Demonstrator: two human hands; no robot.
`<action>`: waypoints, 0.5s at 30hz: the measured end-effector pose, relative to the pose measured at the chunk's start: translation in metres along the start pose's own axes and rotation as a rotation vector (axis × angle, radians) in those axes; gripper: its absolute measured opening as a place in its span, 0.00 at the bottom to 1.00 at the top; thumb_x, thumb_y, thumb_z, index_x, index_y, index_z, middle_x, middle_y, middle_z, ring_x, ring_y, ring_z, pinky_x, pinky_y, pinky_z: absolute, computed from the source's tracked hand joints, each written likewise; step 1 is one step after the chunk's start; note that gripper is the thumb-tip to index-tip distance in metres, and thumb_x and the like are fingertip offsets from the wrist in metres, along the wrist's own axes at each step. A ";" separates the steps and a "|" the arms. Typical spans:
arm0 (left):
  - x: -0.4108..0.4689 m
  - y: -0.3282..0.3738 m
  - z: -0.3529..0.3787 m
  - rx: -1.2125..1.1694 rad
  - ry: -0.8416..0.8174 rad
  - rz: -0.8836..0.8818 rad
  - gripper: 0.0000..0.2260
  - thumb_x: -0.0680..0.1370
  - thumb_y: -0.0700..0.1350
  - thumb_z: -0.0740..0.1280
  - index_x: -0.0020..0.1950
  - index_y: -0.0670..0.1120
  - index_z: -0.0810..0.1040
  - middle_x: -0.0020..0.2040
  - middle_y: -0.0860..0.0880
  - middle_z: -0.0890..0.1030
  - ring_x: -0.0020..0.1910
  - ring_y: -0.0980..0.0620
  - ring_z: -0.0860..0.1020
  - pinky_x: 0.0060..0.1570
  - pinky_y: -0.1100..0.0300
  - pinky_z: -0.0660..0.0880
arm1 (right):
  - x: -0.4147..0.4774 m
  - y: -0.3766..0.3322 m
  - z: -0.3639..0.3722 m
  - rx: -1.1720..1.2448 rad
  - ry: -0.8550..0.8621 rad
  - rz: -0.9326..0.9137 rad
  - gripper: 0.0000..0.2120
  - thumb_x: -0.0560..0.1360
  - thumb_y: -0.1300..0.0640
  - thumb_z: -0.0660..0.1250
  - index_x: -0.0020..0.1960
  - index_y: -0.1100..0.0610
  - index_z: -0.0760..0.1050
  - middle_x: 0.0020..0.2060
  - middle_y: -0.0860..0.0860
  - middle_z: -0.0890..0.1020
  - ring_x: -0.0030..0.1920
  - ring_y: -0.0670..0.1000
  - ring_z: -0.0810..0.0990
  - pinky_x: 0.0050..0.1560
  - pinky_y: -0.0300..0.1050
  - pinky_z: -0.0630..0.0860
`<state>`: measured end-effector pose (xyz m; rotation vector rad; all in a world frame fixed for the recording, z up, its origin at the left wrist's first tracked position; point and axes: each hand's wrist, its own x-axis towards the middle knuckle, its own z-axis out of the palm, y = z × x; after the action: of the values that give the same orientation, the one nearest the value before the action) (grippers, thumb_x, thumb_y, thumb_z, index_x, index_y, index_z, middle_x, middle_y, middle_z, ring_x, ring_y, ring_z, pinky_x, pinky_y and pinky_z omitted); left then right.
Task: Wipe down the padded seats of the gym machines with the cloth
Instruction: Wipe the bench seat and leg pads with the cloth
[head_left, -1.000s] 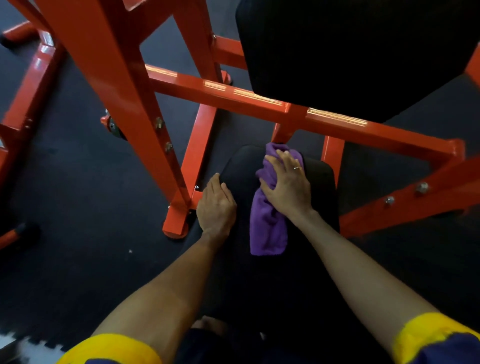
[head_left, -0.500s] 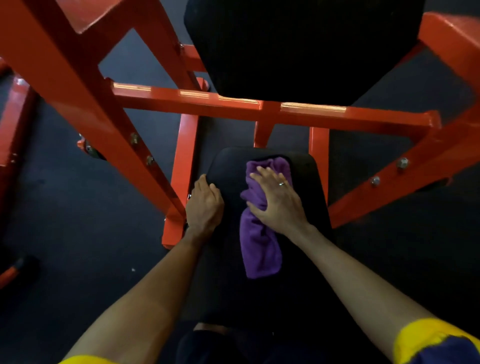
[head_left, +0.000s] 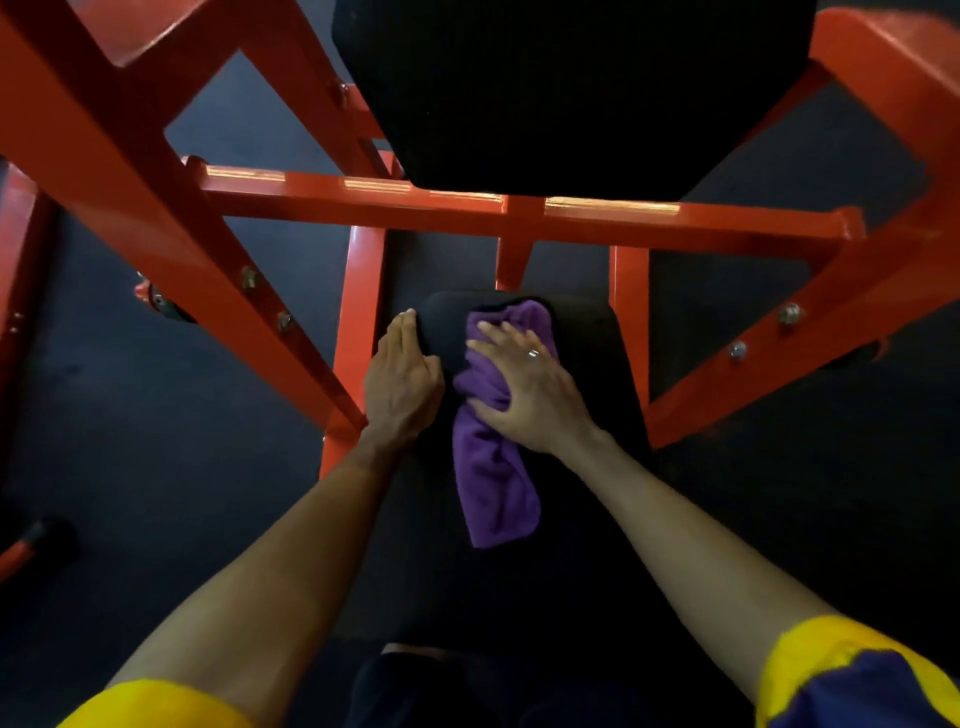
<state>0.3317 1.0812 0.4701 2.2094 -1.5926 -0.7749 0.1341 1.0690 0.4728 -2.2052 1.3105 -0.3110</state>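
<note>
A black padded seat (head_left: 587, 374) of an orange gym machine lies below me, in the middle of the view. A purple cloth (head_left: 493, 483) is spread lengthwise on it. My right hand (head_left: 524, 384) presses flat on the cloth's far half, fingers spread, a ring on one finger. My left hand (head_left: 402, 379) rests on the seat's left edge, fingers straight and pointing away from me. A second, larger black pad (head_left: 561, 88) stands above and beyond the seat.
An orange crossbar (head_left: 467, 202) runs over the seat's far end. Slanted orange frame beams (head_left: 156, 218) stand to the left and another orange beam (head_left: 810, 332) to the right. Dark rubber flooring (head_left: 156, 441) surrounds the machine.
My right hand has slid the cloth slightly left and nearer on the seat, then a little forward again. The camera has shifted, centring the machine. My left hand has stayed on the seat's edge.
</note>
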 end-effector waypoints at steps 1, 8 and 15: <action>0.006 0.004 0.001 0.010 -0.009 0.026 0.30 0.77 0.44 0.60 0.80 0.39 0.60 0.79 0.40 0.64 0.76 0.41 0.64 0.75 0.50 0.61 | -0.010 0.014 -0.008 -0.020 0.018 0.018 0.40 0.73 0.38 0.70 0.80 0.52 0.64 0.80 0.50 0.63 0.81 0.53 0.59 0.80 0.56 0.55; 0.026 0.027 0.023 0.101 0.003 0.159 0.31 0.77 0.47 0.48 0.79 0.37 0.61 0.80 0.38 0.62 0.80 0.40 0.58 0.80 0.45 0.53 | 0.058 0.019 -0.038 -0.048 0.120 0.308 0.38 0.69 0.39 0.76 0.73 0.55 0.71 0.69 0.55 0.77 0.71 0.58 0.72 0.75 0.50 0.62; 0.025 0.021 0.031 0.145 0.040 0.167 0.29 0.82 0.53 0.50 0.81 0.40 0.59 0.81 0.41 0.59 0.81 0.43 0.56 0.80 0.46 0.51 | 0.006 0.048 -0.036 -0.033 -0.068 0.092 0.47 0.68 0.32 0.66 0.81 0.52 0.60 0.80 0.48 0.62 0.81 0.49 0.56 0.81 0.53 0.52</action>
<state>0.3036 1.0524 0.4505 2.1381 -1.8371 -0.5816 0.0854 1.0336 0.4746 -2.1555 1.3843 -0.1790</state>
